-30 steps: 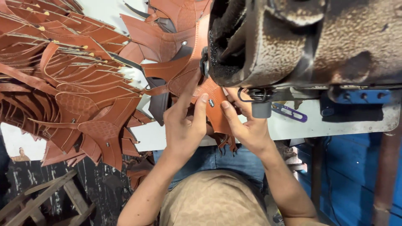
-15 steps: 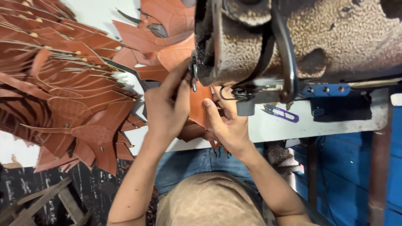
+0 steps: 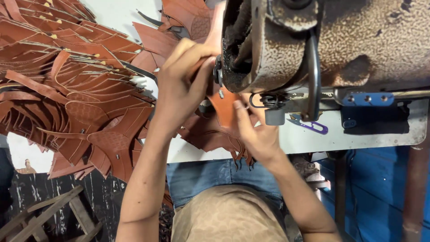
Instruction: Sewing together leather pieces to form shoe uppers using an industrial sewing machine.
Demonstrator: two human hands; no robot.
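— Machine first? What stands over the hands?

— Rusty, mottled brown metal sewing machine head [image 3: 331, 45], the biggest thing in view. It sits on a pale grey table [image 3: 358, 139]. Everything else I'll place against that machine.

— And the heap?

— Reddish-brown cut leather pieces [image 3: 67, 89], stacked and fanned out well to the left of the machine, spilling over the table's near edge.

— How are the arms set?

— Both forearms rise from below, converging under the machine's front end. The left hand [image 3: 181, 85] is raised highest, wrist bent, fingers curled and pressed against the machine's left face, closed on the upper edge of a small reddish-brown leather strip [image 3: 224, 107]. The right hand [image 3: 255, 132] sits lower, just under the machine's needle area, thumb and fingers pinched narrow on the strip's lower part.

— So where does that strip lie?

— Between the two hands, touching both, running from the left hand's fingertips down toward the right hand's palm, directly beneath the machine's left end. More leather pieces lie under the right hand at the table edge.

— Anything small nearby?

— Purple-handled thread snips [image 3: 309, 125], on the table just below the machine and right of the right hand, not touched.
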